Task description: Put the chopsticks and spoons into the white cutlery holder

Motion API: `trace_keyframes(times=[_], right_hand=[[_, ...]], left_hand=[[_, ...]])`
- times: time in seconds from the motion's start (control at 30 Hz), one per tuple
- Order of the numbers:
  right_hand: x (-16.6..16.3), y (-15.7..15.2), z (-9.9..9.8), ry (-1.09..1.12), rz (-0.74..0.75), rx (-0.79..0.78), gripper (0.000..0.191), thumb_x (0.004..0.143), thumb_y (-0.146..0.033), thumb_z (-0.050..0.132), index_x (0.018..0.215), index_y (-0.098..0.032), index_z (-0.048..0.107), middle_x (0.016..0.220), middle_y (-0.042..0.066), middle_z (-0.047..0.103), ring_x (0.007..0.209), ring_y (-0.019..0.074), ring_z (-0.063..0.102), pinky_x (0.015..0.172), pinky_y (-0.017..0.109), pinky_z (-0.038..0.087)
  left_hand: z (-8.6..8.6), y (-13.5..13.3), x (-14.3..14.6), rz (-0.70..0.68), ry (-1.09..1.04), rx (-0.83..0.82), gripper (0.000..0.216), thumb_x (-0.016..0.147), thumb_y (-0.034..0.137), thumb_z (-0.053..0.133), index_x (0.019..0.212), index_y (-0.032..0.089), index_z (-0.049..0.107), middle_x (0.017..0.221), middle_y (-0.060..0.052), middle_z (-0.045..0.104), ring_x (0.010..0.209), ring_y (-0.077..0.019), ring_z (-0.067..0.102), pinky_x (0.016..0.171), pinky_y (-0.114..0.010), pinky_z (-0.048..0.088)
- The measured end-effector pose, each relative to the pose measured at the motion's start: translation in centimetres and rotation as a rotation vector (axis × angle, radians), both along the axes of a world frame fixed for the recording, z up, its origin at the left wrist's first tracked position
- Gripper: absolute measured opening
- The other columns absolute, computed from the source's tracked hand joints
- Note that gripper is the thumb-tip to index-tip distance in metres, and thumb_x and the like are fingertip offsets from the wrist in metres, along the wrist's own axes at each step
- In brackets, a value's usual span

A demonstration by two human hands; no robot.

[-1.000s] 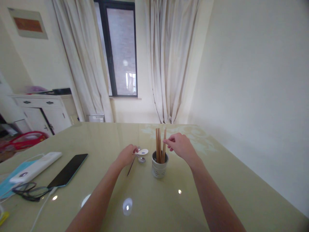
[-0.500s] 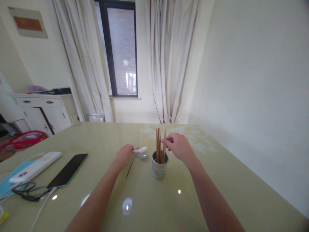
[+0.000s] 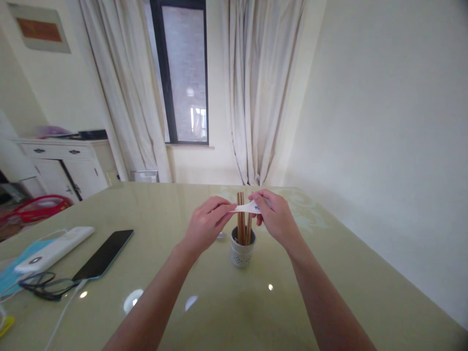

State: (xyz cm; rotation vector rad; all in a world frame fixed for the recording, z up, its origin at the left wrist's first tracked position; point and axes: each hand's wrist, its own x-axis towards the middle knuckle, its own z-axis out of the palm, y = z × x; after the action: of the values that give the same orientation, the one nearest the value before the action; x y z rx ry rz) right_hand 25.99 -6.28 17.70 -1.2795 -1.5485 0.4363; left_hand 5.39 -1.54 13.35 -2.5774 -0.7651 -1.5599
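Note:
A white ceramic soup spoon [image 3: 245, 208] with a small blue mark is held level between my two hands, in front of the chopsticks. My left hand [image 3: 209, 219] pinches the end of its handle. The fingers of my right hand [image 3: 272, 209] are closed around its bowl end, which they partly cover. Just below stands a light grey utensil holder [image 3: 242, 255] with a pattern of small holes, and several wooden chopsticks [image 3: 241, 229] are upright in it. Behind my left hand, a metal spoon [image 3: 221, 235] lies on the table, mostly hidden.
On the left of the glossy table [image 3: 226, 312] lie a phone [image 3: 104, 256], a white power strip-like device [image 3: 54, 249], eyeglasses [image 3: 47, 286], a blue mask [image 3: 22, 265] and a white cable [image 3: 66, 312]. A wall [image 3: 395, 122] runs along the right side.
My left hand has lifted the white spoon off the table and moved it right, up to the chopsticks. My right hand has left the chopstick and now grips the spoon's bowl end.

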Motion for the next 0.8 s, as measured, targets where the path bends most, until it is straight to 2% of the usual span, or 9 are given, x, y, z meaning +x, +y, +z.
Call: trace_keyframes(times=[0.07,0.13,0.23,0.37,0.47,0.67,0.73,0.8], right_hand=[[1.0,-0.5,0.6,-0.106,-0.066,0.043,0.026,0.101,-0.041,0.051,0.091,-0.022,0.066,0.058,-0.003,0.065,0.045,0.0151,0.059,0.050,0.025,0.042],[2.1,-0.8,1.0,-0.267,-0.136,0.062,0.021,0.100,-0.039,0.054,0.091,-0.023,0.065,0.058,-0.003,0.066,0.049,0.0162,0.059,0.055,0.026,0.040],[3.2,-0.7,1.1,-0.547,-0.159,0.056,0.020,0.098,-0.039,0.061,0.086,-0.024,0.066,0.063,0.000,0.069,0.059,0.0191,0.063,0.061,0.028,0.037],[3.0,0.3,0.2,-0.736,-0.087,0.026,0.019,0.100,-0.037,0.063,0.089,-0.024,0.071,0.078,0.003,0.076,0.075,0.0221,0.069,0.068,0.029,0.039],[2.1,1.1,-0.8,-0.801,0.028,-0.045,0.016,0.099,-0.029,0.064,0.089,-0.023,0.074,0.090,0.006,0.078,0.087,0.0230,0.071,0.075,0.029,0.042],[0.8,1.5,-2.8,-0.888,0.090,-0.208,0.020,0.097,-0.020,0.064,0.087,-0.024,0.080,0.088,0.007,0.080,0.080,0.0216,0.071,0.066,0.027,0.041],[0.6,1.5,-3.1,-0.897,0.102,-0.260,0.021,0.096,-0.019,0.063,0.089,-0.024,0.082,0.089,0.008,0.080,0.079,0.0215,0.071,0.064,0.027,0.041],[0.6,1.6,-3.3,-0.903,0.114,-0.314,0.020,0.094,-0.019,0.064,0.090,-0.023,0.083,0.090,0.008,0.080,0.079,0.0214,0.071,0.064,0.026,0.041]], left_hand=[[-0.6,0.7,-0.1,0.048,0.007,-0.079,0.022,0.103,0.033,0.057,0.115,0.024,0.073,0.107,-0.006,0.073,0.087,-0.0157,0.066,0.084,-0.029,0.053],[-1.8,2.1,-0.7,0.134,0.068,-0.233,0.023,0.103,0.031,0.055,0.115,0.023,0.072,0.107,-0.006,0.072,0.081,-0.0153,0.065,0.081,-0.029,0.053],[-4.8,4.4,-1.8,0.250,0.341,-0.507,0.016,0.097,0.022,0.059,0.102,0.019,0.074,0.101,-0.007,0.074,0.086,-0.0193,0.068,0.083,-0.032,0.052],[-8.6,6.0,-2.5,0.298,0.553,-0.648,0.015,0.093,0.021,0.062,0.101,0.020,0.075,0.108,-0.009,0.074,0.105,-0.0247,0.068,0.092,-0.034,0.050],[-10.0,6.3,-2.5,0.308,0.610,-0.681,0.015,0.091,0.019,0.061,0.097,0.022,0.075,0.111,-0.009,0.073,0.110,-0.0250,0.067,0.094,-0.034,0.049],[-10.5,6.4,-2.9,0.338,0.593,-0.709,0.017,0.089,0.011,0.059,0.093,0.021,0.072,0.106,-0.007,0.074,0.107,-0.0227,0.066,0.091,-0.031,0.048],[-9.7,6.4,-3.1,0.356,0.580,-0.706,0.016,0.091,0.014,0.057,0.095,0.021,0.071,0.104,-0.008,0.075,0.105,-0.0240,0.066,0.089,-0.033,0.048],[-8.1,6.1,-3.2,0.355,0.495,-0.683,0.014,0.094,0.019,0.056,0.094,0.021,0.070,0.102,-0.009,0.075,0.101,-0.0245,0.067,0.086,-0.034,0.048]])
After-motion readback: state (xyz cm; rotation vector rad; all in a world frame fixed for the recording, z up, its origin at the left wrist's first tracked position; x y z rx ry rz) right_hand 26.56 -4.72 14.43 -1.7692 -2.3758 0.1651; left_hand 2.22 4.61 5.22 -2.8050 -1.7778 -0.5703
